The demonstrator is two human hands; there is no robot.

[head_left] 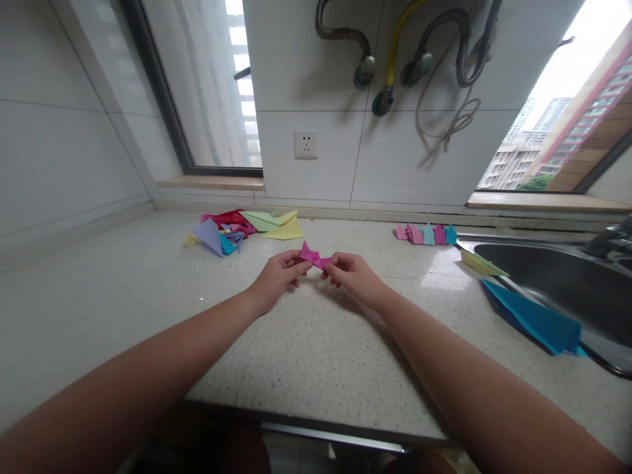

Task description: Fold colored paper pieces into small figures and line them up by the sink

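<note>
A small folded piece of pink paper [315, 256] is held just above the speckled countertop [306, 342], between both hands. My left hand [277, 278] pinches its left end with fingers closed. My right hand [349, 274] pinches its right end, fingers curled closed too. Both forearms reach in from the near edge of the counter.
A heap of coloured folded papers [241, 230] lies at the back left. A short row of pink and blue folded pieces [426, 234] stands at the back right. A blue paper plane [533, 320] and a yellow one [481, 263] rest by the steel sink [567, 283].
</note>
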